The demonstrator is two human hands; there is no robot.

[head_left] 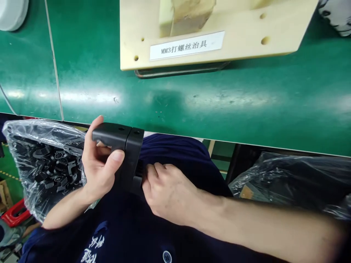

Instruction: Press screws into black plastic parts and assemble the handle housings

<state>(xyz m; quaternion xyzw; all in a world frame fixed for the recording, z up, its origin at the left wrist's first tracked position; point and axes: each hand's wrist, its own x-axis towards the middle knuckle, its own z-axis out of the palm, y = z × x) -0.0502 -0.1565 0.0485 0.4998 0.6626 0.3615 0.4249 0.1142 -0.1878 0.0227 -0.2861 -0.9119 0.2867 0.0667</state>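
My left hand (100, 170) is closed around a black plastic housing (127, 153), with the thumb on its near face and a finger reaching up behind its upper left end. A seam and two small holes show on the housing's top. At the housing's right side, my right hand (166, 190) has its fingers curled in against a dark ribbed part (139, 170). Those fingertips are hidden, so what they pinch, if anything, cannot be made out. Both hands are in front of my dark blue clothing, just below the green table's edge.
On the green table (153, 104) stands a cream fixture block (244, 40) with a printed label (188, 45). A plastic-lined bin (41, 128) of black ribbed parts (57, 166) is at left. Clear plastic sheeting (296, 179) covers something dark at right. A red object (16, 213) lies lower left.
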